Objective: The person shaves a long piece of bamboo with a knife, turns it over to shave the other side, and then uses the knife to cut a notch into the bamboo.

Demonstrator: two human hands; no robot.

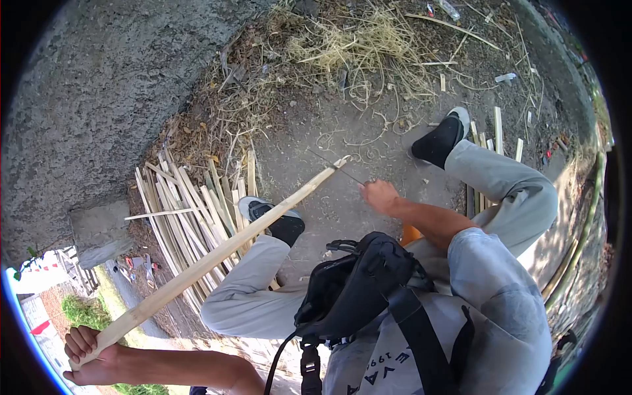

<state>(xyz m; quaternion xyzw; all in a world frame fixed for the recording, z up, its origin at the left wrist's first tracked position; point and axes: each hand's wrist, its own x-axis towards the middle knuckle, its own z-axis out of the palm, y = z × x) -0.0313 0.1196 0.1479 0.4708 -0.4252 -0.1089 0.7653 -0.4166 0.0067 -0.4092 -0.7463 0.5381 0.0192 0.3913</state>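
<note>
A long pale bamboo strip [227, 249] runs slantwise from the lower left to the middle of the head view. My left hand [89, 355] is wrapped round its near end at the lower left. In my right hand [380, 197] is a knife [352, 177], gripped by its handle, which the fingers hide. Its thin blade crosses the strip close to the far end and appears to touch it. A thin curl of shaving [348, 158] shows at that tip. Below the strip, a bundle of split bamboo strips [191, 220] lies on the ground beside my left foot.
A rough grey wall [112, 85] rises at the left. Tangled shavings [349, 43] lie on the dirt ahead. More strips [498, 131] rest beyond my right leg. Bamboo poles [579, 240] lie at the far right. A black bag [362, 283] hangs at my front.
</note>
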